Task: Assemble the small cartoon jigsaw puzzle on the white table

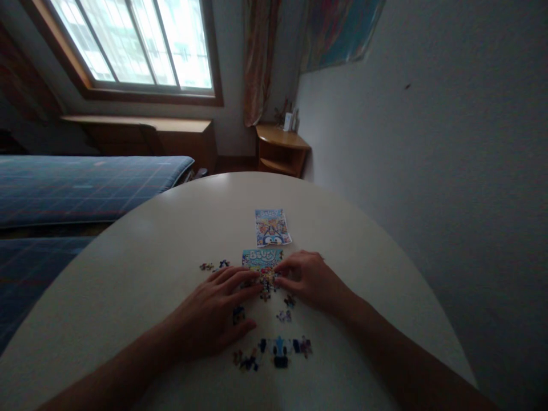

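A partly joined jigsaw puzzle (268, 278) lies between my hands on the round table (342, 359). My left hand (220, 305) rests with its fingers stretched out, the tips touching the puzzle's left side. On the right side, my right hand (308, 278) has its thumb and forefinger bent around a piece at the puzzle's edge; the piece is mostly hidden. Just beyond sits a "Bluey" picture card (262, 255). Loose pieces (284, 315) lie below the puzzle. A strip of pieces (280, 348) in blue and dark tones is nearest me.
A printed "Bluey" packet (272, 227) lies farther back on the table. More loose pieces (207, 266) are at the left. Past the table stand a blue plaid mattress (85, 185) and a wooden corner shelf (282, 137). The wall (419, 171) runs along the right.
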`<state>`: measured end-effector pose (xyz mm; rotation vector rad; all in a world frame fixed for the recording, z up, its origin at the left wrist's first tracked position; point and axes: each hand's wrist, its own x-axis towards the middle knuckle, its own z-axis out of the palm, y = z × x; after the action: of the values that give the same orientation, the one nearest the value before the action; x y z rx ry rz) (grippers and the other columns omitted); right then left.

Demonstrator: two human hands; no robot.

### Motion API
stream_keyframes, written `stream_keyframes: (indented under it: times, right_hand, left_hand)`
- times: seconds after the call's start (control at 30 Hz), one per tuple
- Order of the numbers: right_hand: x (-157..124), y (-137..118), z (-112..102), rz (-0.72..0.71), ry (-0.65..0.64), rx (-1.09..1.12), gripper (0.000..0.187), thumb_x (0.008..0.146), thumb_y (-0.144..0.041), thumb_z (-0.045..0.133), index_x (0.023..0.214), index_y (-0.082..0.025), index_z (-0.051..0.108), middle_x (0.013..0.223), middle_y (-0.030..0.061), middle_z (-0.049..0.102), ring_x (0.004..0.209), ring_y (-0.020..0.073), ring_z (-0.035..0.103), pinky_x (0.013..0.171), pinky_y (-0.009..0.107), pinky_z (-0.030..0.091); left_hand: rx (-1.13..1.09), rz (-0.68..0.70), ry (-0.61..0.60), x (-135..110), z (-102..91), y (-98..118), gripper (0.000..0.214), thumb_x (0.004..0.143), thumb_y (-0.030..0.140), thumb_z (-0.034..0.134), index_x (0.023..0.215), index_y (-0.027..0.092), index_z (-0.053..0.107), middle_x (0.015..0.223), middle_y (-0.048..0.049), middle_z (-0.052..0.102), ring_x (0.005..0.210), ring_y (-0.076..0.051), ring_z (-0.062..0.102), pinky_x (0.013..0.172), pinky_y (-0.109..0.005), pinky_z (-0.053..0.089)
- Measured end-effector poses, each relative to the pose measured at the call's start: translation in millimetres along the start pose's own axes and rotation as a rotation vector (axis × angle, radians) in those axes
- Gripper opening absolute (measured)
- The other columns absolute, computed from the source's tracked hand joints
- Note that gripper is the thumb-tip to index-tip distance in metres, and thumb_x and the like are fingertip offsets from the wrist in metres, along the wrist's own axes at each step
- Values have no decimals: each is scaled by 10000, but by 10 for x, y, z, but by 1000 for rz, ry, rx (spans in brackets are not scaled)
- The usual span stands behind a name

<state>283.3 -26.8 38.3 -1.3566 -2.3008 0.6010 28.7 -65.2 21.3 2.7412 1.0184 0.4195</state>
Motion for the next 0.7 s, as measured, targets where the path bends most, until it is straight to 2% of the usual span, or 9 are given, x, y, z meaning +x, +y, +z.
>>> stream_keyframes:
  times: [0.23,0.43,0.7]
  right_hand:
    - [-12,-4,2,-32,-2,-37,166,806,-293,769,971,-275,769,890,11,743,898,201,654,877,392,386]
    - [-76,-60,-43,-152,-30,-176,168,866,-323,713,1026,-345,762,966,21,701,943,209,625,888,413,353]
    - [-196,-211,-129,-220,-116,-348,356,869,-445,692,1191,-293,685,1164,74,675,1078,289,591,958,477,338]
  left_hand:
    - [0,-2,0,8,-15,13,536,859,334,652,1376,283,517,1441,-58,510,1300,-314,468,1086,-552,399]
    - [-6,10,0,3,-19,9,548,864,344,650,1389,290,502,1445,-56,505,1299,-312,467,1083,-550,399]
    - [-1,10,-3,8,-18,16,544,858,338,654,1380,279,508,1458,-59,497,1314,-312,456,1094,-542,393]
